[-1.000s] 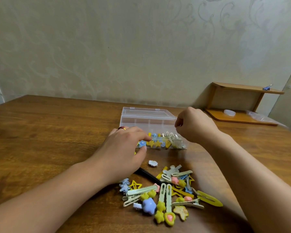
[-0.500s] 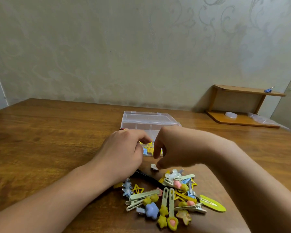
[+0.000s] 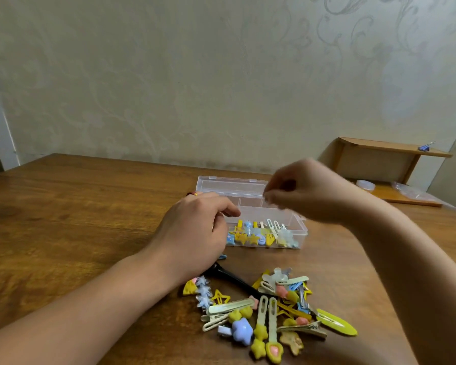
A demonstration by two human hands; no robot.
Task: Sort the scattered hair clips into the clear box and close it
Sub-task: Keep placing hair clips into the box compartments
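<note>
Nearby, wooden shelf point(image 3: 390, 150) at wall; left hand point(image 3: 195, 233) curled, hiding clear box point(image 3: 287, 219) corner; right hand point(image 3: 306, 191) blurred, grip unclear.

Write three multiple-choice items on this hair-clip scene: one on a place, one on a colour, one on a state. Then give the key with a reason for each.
1. Where is the loose pile of clips?
A. on the table in front of the box, nearer the person
B. behind the box, by the wall
C. on the wooden shelf

2. What colour is the long clip lying by the left wrist?
A. red
B. black
C. white

3. How is the clear box?
A. shut
B. open, with clips in its front section
C. open and empty

Key:
1 A, the pile lies on the table nearer the person than the box.
2 B, it shows dark and glossy against the wood.
3 B, the lid lies back and a row of clips fills the front section.
</note>
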